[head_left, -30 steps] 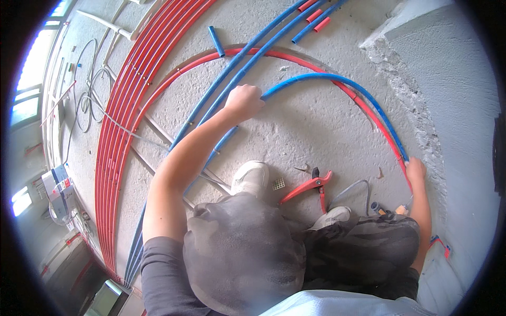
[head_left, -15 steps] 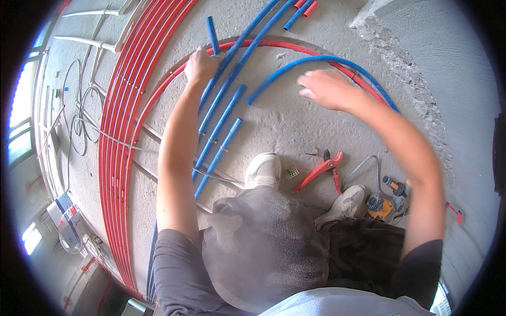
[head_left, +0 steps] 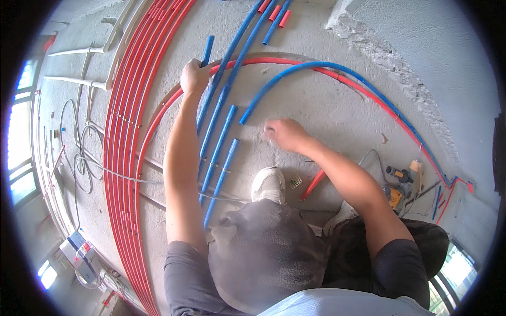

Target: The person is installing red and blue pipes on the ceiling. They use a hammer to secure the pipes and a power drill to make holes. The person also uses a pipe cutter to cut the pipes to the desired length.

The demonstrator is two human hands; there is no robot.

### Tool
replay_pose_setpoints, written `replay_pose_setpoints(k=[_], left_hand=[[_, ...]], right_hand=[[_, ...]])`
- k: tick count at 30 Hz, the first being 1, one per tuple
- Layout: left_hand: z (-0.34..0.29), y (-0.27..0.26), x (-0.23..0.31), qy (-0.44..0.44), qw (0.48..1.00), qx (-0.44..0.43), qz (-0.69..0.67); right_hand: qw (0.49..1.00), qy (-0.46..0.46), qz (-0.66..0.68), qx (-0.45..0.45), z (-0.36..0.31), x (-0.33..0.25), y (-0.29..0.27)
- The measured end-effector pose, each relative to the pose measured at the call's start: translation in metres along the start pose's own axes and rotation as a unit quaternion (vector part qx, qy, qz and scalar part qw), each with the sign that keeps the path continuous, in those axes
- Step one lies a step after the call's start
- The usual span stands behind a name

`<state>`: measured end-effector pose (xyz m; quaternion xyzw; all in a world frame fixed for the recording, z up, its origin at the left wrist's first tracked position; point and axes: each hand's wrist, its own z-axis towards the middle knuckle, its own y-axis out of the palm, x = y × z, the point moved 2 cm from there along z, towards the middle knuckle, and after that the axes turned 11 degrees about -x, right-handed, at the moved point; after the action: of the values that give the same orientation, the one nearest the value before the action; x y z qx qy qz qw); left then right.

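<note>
My left hand (head_left: 195,77) is closed around a short blue pipe (head_left: 208,51), whose free end sticks up past the fist. Under and beside that hand runs a long curved red pipe (head_left: 258,61). My right hand (head_left: 286,134) hovers over the concrete with its fingers curled together; their tips are blurred, and anything in them is hidden. Closest to it is the cut end of a curved blue pipe (head_left: 258,100). Between the hands lie several straight blue pipes (head_left: 215,152), some held by small clips. A red-handled cutting tool (head_left: 313,184) is mostly covered by my right forearm.
A row of red pipes (head_left: 124,126) runs along the floor at left, crossed by a loose grey cable (head_left: 132,178). A yellow and black power tool (head_left: 396,195) lies at right. Short red pieces (head_left: 284,19) lie at the top. A rough wall edge (head_left: 390,68) borders the right.
My right hand has moved left and nearer to me, and its forearm now covers most of the red cutter. The left hand keeps its grip on the short pipe. The view has shifted slightly.
</note>
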<state>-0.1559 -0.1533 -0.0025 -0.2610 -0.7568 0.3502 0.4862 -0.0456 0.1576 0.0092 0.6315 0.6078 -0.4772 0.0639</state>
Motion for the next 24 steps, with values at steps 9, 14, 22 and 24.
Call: replay_pose_setpoints(k=[9,14,22,24], left_hand=[[-0.172,0.030,0.032,0.026,0.835,-0.317,-0.448],[-0.212,0.054,0.043,0.034,0.839,-0.275,-0.469],[-0.225,0.050,0.005,-0.052,0.803,-0.241,-0.543],[-0.229,0.048,-0.005,-0.067,0.834,-0.195,-0.512]], right_hand=[[0.865,-0.153,0.467,0.095,0.023,-0.027,-0.042],[0.876,-0.162,0.453,-0.032,0.034,-0.045,-0.031],[0.908,-0.111,0.403,0.006,0.042,-0.034,0.001],[0.919,-0.068,0.383,0.064,0.048,-0.021,-0.001]])
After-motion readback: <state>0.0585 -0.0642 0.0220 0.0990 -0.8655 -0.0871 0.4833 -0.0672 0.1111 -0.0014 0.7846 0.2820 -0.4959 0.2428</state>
